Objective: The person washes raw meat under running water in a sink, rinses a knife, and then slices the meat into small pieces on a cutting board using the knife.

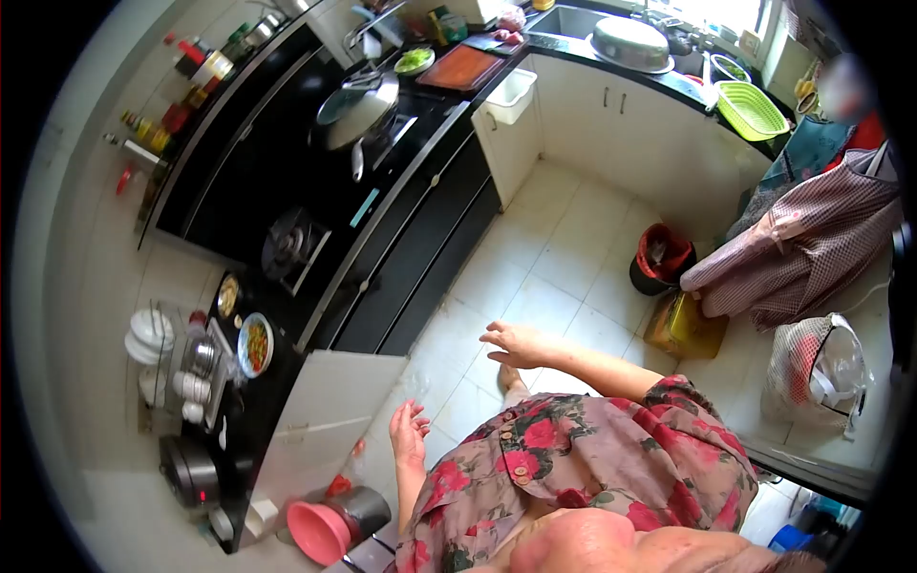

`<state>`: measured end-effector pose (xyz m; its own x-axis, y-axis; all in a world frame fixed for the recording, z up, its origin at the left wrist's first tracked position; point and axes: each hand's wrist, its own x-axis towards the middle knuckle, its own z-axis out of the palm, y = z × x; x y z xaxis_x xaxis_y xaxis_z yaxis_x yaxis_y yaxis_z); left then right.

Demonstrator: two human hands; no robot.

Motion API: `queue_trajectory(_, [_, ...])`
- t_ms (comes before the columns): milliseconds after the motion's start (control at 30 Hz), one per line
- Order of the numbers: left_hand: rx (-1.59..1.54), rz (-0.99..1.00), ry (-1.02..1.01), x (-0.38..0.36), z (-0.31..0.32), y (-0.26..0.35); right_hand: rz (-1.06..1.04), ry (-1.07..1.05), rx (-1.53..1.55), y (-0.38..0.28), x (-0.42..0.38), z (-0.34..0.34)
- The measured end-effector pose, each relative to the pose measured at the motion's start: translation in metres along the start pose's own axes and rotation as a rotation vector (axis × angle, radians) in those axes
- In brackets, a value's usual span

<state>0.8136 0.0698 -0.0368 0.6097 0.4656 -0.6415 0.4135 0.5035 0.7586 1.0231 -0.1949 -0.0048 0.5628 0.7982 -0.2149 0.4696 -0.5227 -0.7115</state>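
My left hand (409, 432) is raised beside the white lower cabinet (310, 406), palm up with fingers loosely bent and apart; it holds nothing. In front of my body, my right hand (514, 345) hangs over the tiled floor (535, 248), fingers spread and nothing in them. A bowl of chopped red and green food (255, 345) stands on the counter closest to my left hand. Farther along, a pan (359, 113) with its handle (358, 160) toward me sits on the stove.
A red-lined bin (662, 259) and a yellow box (684, 325) stand on the floor at right, below a hanging checked garment (812, 229). A pink basin (318, 532) is at lower left. A cutting board (460, 68), metal lid (630, 44) and green basket (751, 110) line the far counter.
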Motion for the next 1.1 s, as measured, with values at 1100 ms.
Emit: queue_trajectory(1100, [0.776,0.833,-0.717,0.363,0.716,0.236,0.405,0.396,-0.017,0.375,0.039,-0.382])
